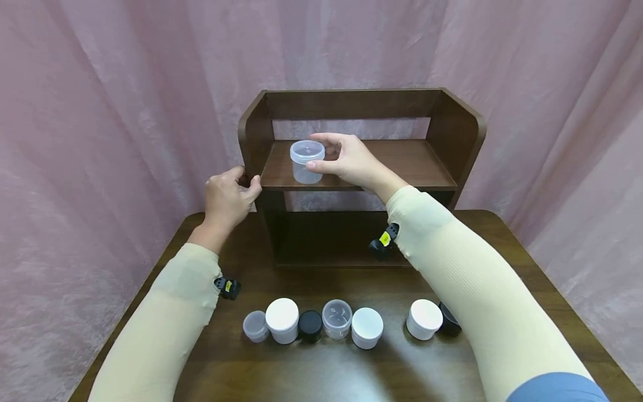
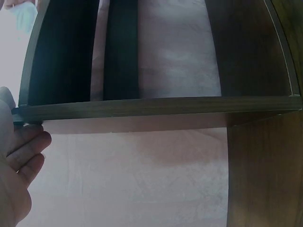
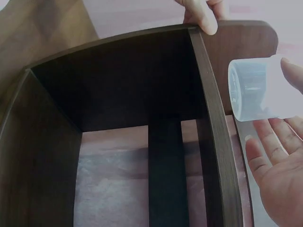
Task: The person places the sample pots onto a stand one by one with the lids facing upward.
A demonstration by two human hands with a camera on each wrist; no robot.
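One clear jar [image 1: 307, 161] stands on the upper board of the dark wooden shelf [image 1: 417, 162], toward its left end, and nothing else shows on that board, so the work of filling the shelf looks barely begun. The right hand [image 1: 351, 161] has its fingers curled round the jar's right side, thumb near and the other fingers on the far side of the lid; whether the jar's base already bears fully on the board I cannot tell. The left hand [image 1: 226, 196] grips the shelf's left side panel at the height of that board, fingers wrapped on its edge. Left on the tabletop [image 1: 311, 374] is a row of seven: a small clear jar [image 1: 255, 325], a white jar [image 1: 282, 320], a black jar [image 1: 310, 325], another clear one [image 1: 336, 319], two more white jars [image 1: 366, 328] [image 1: 424, 319] and a black one [image 1: 449, 321] partly hidden behind the right sleeve. The held jar stands upright, lid up, its short axis vertical.
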